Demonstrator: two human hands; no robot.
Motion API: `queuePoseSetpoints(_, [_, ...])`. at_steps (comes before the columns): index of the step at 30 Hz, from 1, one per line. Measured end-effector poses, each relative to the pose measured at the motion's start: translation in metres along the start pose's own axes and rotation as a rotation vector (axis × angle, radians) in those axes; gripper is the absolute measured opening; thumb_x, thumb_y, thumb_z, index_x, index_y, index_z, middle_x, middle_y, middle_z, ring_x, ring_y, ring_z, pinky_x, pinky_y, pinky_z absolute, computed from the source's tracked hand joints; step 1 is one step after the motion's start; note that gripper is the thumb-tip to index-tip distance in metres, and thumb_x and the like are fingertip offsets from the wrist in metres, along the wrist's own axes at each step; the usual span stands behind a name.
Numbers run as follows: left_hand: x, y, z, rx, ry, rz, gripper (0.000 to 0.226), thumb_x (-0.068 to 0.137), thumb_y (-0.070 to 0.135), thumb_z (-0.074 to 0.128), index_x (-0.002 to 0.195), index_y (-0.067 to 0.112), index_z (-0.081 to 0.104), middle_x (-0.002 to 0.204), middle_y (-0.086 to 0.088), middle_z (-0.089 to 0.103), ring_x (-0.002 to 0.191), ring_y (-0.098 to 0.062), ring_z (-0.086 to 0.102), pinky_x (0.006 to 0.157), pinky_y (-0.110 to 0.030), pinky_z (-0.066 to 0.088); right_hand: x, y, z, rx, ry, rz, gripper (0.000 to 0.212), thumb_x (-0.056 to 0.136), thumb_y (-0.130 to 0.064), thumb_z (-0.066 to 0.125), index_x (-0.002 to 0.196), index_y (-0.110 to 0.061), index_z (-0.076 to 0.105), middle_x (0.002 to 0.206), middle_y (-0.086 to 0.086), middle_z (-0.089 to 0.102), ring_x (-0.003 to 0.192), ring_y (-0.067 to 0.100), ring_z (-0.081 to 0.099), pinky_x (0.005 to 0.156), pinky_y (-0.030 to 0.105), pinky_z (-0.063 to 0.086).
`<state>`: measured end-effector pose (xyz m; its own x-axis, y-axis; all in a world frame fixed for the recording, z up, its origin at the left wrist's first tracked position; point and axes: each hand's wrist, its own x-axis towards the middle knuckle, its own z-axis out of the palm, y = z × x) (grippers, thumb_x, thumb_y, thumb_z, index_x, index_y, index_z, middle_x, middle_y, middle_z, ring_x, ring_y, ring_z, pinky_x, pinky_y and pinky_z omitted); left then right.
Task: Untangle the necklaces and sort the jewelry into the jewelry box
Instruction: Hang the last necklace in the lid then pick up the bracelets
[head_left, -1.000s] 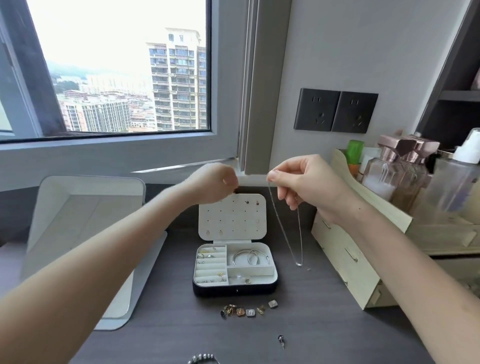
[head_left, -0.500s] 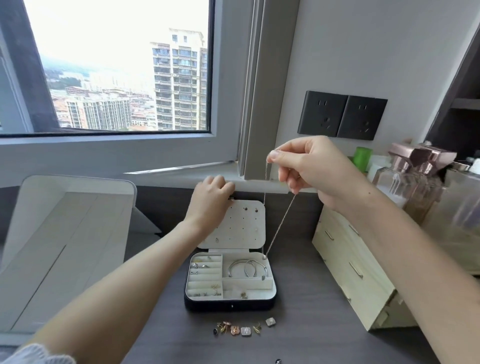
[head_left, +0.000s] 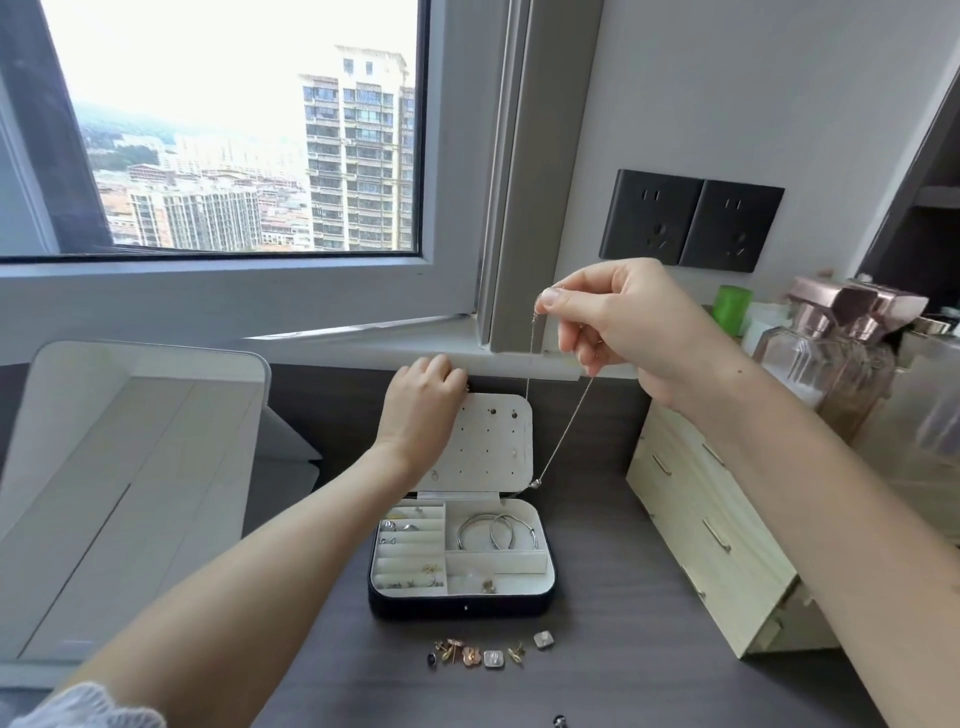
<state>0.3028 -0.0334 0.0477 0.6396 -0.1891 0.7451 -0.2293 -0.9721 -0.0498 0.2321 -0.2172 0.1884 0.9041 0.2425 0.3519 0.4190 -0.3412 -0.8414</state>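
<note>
An open jewelry box (head_left: 461, 605) stands on the dark desk, its white lid (head_left: 511, 441) upright and dotted with earring holes. Rings and small earrings fill its left slots; silver bangles (head_left: 493, 531) lie in the back right compartment. My right hand (head_left: 618, 322) is raised above the box and pinches a thin silver necklace (head_left: 563, 434), which hangs in a loop with a small pendant near the lid's right edge. My left hand (head_left: 423, 405) has its fingers curled at the lid's top left corner; what they hold is hidden. Several loose earrings (head_left: 488, 652) lie in front of the box.
A white tilted mirror (head_left: 119, 493) stands at the left. A pale wooden drawer organizer (head_left: 711, 530) sits at the right, with perfume bottles (head_left: 831, 353) and a green cap (head_left: 732, 306) behind it. A window sill and two black wall sockets (head_left: 691, 221) lie behind.
My left hand dropped from beside the right hand to the lid's top left corner. The necklace now hangs from my right hand alone and its pendant swung left toward the lid.
</note>
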Motion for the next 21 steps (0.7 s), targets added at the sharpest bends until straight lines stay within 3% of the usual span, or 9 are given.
queuePoseSetpoints(9, [0.001,0.001,0.009,-0.018,-0.029,-0.019,0.03,0.047,-0.016,0.076,0.058,0.006,0.059,0.057,-0.007,0.052,0.049,-0.025,0.047,0.04,-0.025,0.029,-0.001,0.0,-0.001,0.002,0.003,0.008,0.012,0.089,-0.013,0.061,0.083,-0.004,0.067,0.047,-0.002,0.056,0.037,0.007,0.045,0.04,0.02,0.041])
queuePoseSetpoints(13, [0.004,0.002,0.003,-0.113,-0.025,0.001,0.029,0.054,-0.023,0.063,0.063,0.003,0.054,0.064,-0.012,0.053,0.057,-0.03,0.049,0.043,-0.032,0.039,-0.002,-0.001,-0.002,0.012,0.012,0.014,0.013,0.089,-0.013,0.061,0.085,-0.002,0.067,0.049,-0.001,0.056,0.038,0.008,0.044,0.041,0.021,0.041])
queuePoseSetpoints(18, [-0.003,0.005,-0.02,-0.132,-0.033,0.078,0.03,0.059,-0.021,0.051,0.072,0.007,0.047,0.064,-0.005,0.048,0.06,-0.028,0.042,0.054,-0.033,0.027,0.002,-0.009,-0.006,0.001,0.036,-0.015,0.013,0.088,-0.013,0.061,0.083,-0.003,0.069,0.049,-0.001,0.056,0.038,0.008,0.044,0.04,0.02,0.039])
queuePoseSetpoints(21, [-0.017,0.01,-0.037,-0.224,-0.08,0.11,0.024,0.069,-0.014,0.053,0.075,0.007,0.044,0.064,-0.005,0.049,0.06,-0.029,0.042,0.051,-0.041,0.039,0.008,-0.021,-0.014,-0.006,0.083,-0.052,0.013,0.087,-0.013,0.061,0.079,-0.006,0.069,0.047,-0.003,0.055,0.039,0.008,0.041,0.04,0.019,0.033])
